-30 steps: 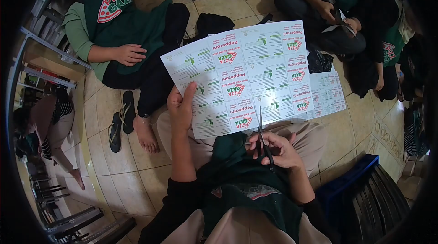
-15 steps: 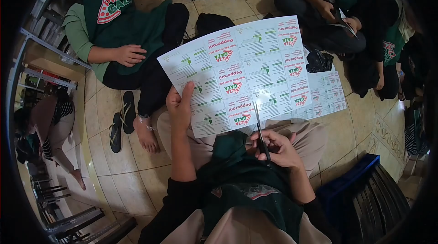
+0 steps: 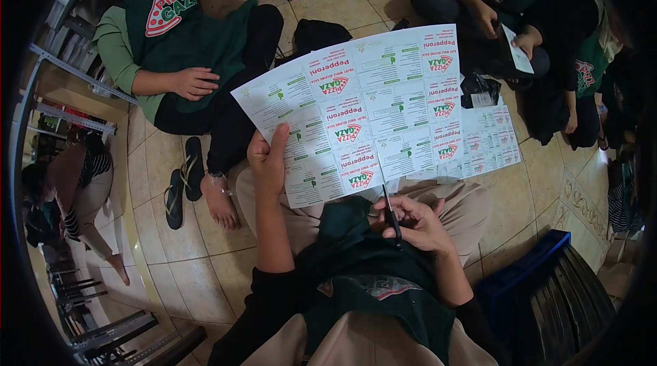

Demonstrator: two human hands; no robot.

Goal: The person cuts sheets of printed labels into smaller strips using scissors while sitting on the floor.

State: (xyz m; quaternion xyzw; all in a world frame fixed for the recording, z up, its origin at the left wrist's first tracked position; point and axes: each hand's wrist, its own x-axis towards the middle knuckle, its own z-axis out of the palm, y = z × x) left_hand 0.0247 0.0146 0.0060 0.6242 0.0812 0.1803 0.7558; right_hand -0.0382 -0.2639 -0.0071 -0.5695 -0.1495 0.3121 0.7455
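The printed sheet hangs over the person's lap. At its left edge the left hand pinches it, thumb on top; at its lower edge the right hand grips black-handled scissors, blades overlapping the print. With its far side apparently unsupported, the sheet could sag or twist, letting the blades stray into the lettering.
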